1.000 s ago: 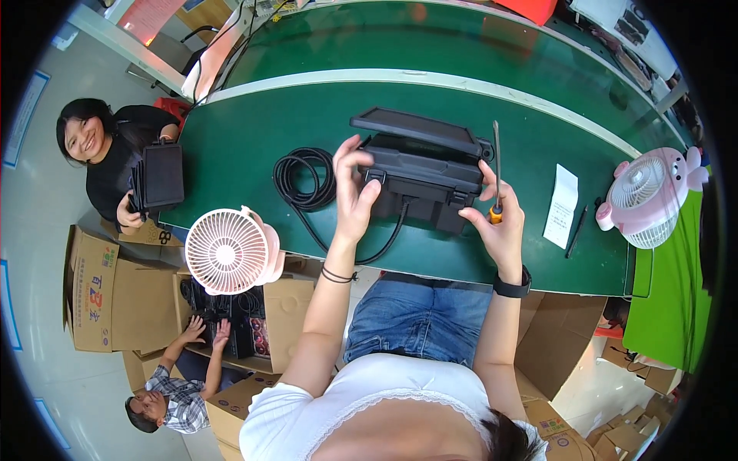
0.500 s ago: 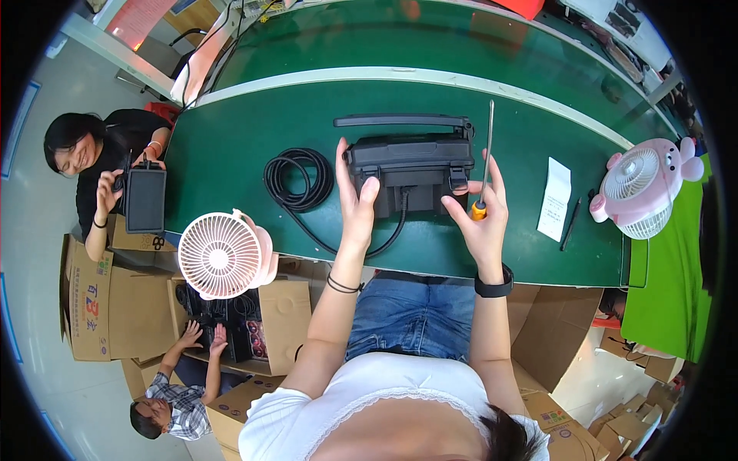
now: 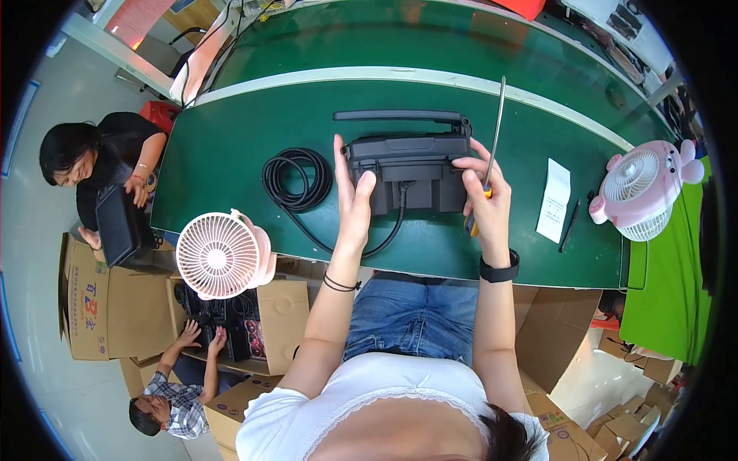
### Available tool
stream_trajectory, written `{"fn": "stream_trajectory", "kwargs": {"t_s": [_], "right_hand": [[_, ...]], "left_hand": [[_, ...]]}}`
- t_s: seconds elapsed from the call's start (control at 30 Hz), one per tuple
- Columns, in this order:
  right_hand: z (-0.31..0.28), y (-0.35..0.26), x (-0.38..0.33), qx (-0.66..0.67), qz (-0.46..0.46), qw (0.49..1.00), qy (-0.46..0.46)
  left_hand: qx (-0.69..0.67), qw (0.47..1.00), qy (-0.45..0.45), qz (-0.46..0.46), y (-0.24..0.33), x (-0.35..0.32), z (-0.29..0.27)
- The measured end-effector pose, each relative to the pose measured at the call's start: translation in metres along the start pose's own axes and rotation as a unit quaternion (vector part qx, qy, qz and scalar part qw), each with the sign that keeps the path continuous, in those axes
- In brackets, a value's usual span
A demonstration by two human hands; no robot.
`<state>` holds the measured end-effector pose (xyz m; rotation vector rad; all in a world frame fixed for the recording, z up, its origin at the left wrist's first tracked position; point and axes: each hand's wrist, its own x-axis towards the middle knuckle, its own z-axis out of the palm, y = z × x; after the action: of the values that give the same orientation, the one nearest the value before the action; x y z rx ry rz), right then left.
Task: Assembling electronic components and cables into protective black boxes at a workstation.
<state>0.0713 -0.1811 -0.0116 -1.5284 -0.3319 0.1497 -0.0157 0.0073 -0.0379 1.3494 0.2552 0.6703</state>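
A black plastic case (image 3: 415,154) with a raised carrying handle (image 3: 400,116) sits on the green workbench in front of me. My left hand (image 3: 355,211) grips its left side, thumb on the front and fingers along the edge. My right hand (image 3: 490,201) holds a screwdriver (image 3: 498,131) with an orange-and-black handle, its long shaft pointing up and away. Fingers of that same hand press at the case's right front corner, where they cover the latch. A black cable (image 3: 300,181) runs from the case's front to a coil on the bench at left.
A pink fan (image 3: 218,255) stands at the bench's left front edge, another pink fan (image 3: 638,184) at the right. A paper slip (image 3: 554,201) and a black pen (image 3: 570,226) lie right. Two co-workers are at left, one holding a black case (image 3: 123,224), one reaching into a carton (image 3: 284,323).
My right fingers have moved in onto the case's right front corner, and the screwdriver now leans further right. The co-worker at upper left has lowered and tilted their black case.
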Motion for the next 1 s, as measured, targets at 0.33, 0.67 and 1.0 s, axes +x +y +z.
{"fn": "stream_trajectory", "kwargs": {"t_s": [0.33, 0.67, 1.0], "right_hand": [[0.007, 0.018, 0.031, 0.004, -0.053, 0.999, 0.004], [0.006, 0.044, 0.034, 0.071, -0.074, 0.995, -0.001], [0.010, 0.048, 0.034, 0.093, -0.066, 0.993, 0.003]], "left_hand": [[-0.042, 0.998, 0.003, -0.043, -0.004, 0.013, 0.002], [0.420, 0.880, 0.071, 0.211, 0.003, 0.002, 0.006], [0.556, 0.769, -0.108, 0.298, 0.025, -0.012, 0.028]]}}
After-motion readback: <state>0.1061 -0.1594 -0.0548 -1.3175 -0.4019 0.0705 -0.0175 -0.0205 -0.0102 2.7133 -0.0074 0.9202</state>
